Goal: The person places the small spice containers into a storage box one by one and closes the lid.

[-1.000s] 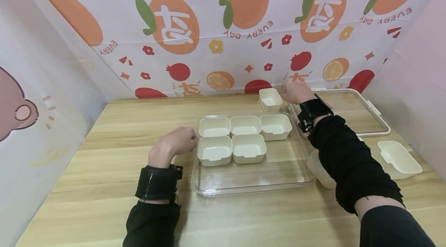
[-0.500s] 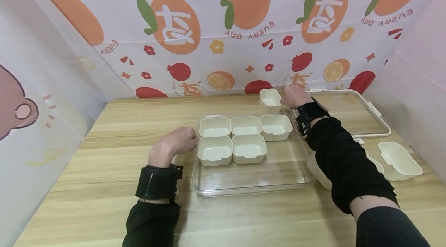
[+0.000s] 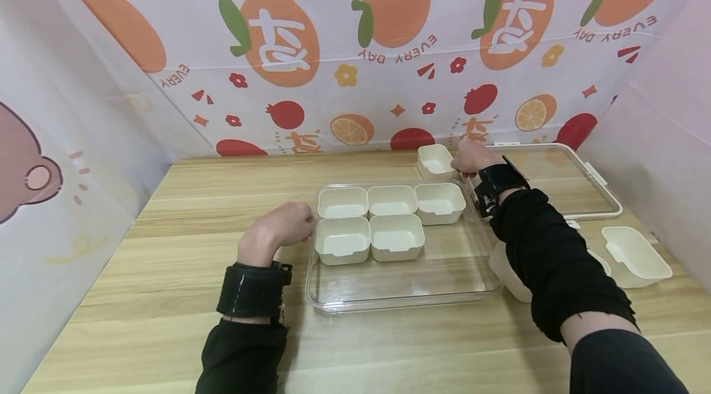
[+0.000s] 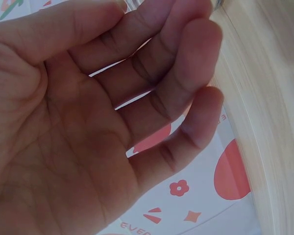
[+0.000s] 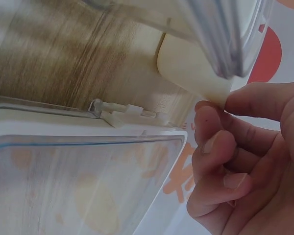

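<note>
My right hand (image 3: 473, 156) pinches the rim of a small cream bin (image 3: 436, 161) between thumb and forefinger. This bin stands behind the clear plastic tray (image 3: 355, 286), and the right wrist view shows the pinch on the bin's edge (image 5: 186, 66). Several matching bins (image 3: 341, 239) sit together in the tray's back left part. At the tray's left rim, my left hand (image 3: 280, 225) holds the edge with thumb and forefinger. In the left wrist view the left hand's (image 4: 83, 112) other fingers are loosely bent, and its contact with the rim is mostly cut off.
A clear lid (image 3: 555, 181) with a white frame and clips lies at the back right. More cream bins (image 3: 639, 255) stand on the right of the wooden table (image 3: 166, 283), partly hidden by my right sleeve. A fruit-printed cloth (image 3: 344, 97) hangs behind.
My right hand came left and down to the rear cream bin, took its rim, and has drawn it slightly right. The left hand and tray stay put.
</note>
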`<action>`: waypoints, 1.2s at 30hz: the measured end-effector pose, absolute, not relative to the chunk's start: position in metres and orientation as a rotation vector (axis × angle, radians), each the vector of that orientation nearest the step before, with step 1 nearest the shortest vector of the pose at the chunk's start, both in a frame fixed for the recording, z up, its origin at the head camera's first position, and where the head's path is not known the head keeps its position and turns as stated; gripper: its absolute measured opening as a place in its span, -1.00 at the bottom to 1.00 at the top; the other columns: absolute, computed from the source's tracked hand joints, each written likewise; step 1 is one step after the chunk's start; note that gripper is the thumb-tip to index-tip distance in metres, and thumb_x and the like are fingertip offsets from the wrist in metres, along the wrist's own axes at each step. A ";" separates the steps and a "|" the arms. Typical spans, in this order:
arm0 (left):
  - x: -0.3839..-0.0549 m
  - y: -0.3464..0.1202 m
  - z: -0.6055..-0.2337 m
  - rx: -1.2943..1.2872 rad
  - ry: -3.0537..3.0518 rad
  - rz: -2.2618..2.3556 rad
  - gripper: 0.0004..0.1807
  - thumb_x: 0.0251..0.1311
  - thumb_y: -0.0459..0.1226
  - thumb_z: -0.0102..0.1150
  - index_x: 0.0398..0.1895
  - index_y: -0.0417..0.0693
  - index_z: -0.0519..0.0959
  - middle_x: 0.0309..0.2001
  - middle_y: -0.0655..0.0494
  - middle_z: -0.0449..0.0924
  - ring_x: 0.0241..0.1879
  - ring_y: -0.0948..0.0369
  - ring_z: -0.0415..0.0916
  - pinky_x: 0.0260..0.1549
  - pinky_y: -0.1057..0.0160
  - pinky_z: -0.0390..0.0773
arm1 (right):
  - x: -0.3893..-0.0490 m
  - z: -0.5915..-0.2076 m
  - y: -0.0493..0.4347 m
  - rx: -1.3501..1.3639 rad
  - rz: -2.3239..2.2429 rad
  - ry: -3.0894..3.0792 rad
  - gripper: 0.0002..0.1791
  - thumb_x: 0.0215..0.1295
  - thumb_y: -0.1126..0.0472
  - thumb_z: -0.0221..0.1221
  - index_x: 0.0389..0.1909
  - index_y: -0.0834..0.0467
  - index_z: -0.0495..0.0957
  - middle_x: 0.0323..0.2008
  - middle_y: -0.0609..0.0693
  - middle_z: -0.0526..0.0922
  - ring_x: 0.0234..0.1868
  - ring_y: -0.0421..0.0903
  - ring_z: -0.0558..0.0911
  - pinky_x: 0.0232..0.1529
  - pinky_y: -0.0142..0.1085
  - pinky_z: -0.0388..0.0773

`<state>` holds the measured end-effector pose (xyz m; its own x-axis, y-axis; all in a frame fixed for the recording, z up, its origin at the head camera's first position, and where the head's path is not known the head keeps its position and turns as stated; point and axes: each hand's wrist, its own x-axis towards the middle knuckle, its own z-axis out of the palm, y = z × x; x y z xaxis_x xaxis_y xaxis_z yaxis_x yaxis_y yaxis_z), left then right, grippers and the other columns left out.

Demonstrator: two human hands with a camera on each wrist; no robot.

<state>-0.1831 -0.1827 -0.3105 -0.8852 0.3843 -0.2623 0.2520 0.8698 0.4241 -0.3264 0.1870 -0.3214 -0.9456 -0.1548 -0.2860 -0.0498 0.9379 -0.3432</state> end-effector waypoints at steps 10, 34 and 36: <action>-0.185 -0.183 -0.312 0.467 2.692 0.550 -0.60 0.30 -0.44 -0.17 -0.73 -0.08 0.38 -0.69 0.19 0.21 -0.67 0.27 0.09 -0.58 0.31 0.16 | -0.328 -0.323 0.185 -0.158 -0.438 2.800 -0.71 0.38 0.36 0.00 -0.58 0.25 0.47 -0.64 0.05 0.50 -0.62 -0.08 0.47 -0.55 -0.35 0.36; -0.185 -0.183 -0.311 0.480 2.693 0.557 -0.60 0.28 -0.45 -0.16 -0.74 -0.09 0.39 -0.70 0.19 0.20 -0.67 0.27 0.08 -0.57 0.31 0.15 | -0.330 -0.319 0.196 -0.374 -0.484 2.930 -0.54 0.39 0.37 -0.01 -0.78 0.13 0.30 -0.79 -0.06 0.28 -0.75 -0.19 0.23 -0.58 -0.34 0.18; -0.185 -0.183 -0.311 0.475 2.691 0.562 -0.60 0.28 -0.46 -0.17 -0.75 -0.08 0.38 -0.70 0.19 0.20 -0.67 0.27 0.07 -0.57 0.31 0.15 | -0.329 -0.315 0.195 -0.384 -0.490 2.946 -0.52 0.37 0.37 0.00 -0.81 0.13 0.29 -0.80 -0.07 0.27 -0.75 -0.19 0.23 -0.59 -0.34 0.17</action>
